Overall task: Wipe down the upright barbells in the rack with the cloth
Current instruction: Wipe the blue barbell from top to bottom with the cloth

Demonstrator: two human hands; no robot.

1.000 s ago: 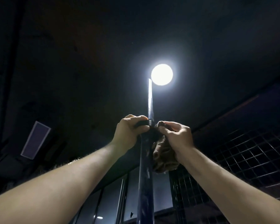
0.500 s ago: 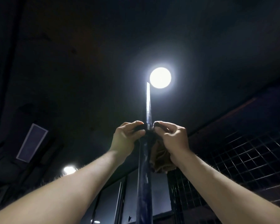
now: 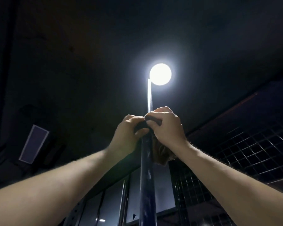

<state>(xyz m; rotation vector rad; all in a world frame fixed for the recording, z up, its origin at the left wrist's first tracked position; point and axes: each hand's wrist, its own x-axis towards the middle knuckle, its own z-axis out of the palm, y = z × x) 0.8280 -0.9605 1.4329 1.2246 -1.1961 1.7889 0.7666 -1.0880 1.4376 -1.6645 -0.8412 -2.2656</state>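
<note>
Both my hands have crept higher on the tall, dark blue upright steel barbell [image 3: 147, 181] since a second ago, the right hand [image 3: 166, 126] now riding slightly above the left hand [image 3: 128, 133] where before they sat level. My right grip is clenched around the brown, crumpled cleaning cloth [image 3: 161, 154], pinching its dark upper fold against the shaft while the loose tail hangs below my wrist, beside the bar. My left grip is curled round the bar and the cloth's near edge, fingers and thumb closed on it. Above my knuckles the bare sleeve catches the glare of the round white ceiling lamp [image 3: 160, 74]. Black wire mesh panelling [image 3: 245, 150] fills the right background. I judge this upward stroke nearly at the reachable top, with the shaft below presumably next.
</note>
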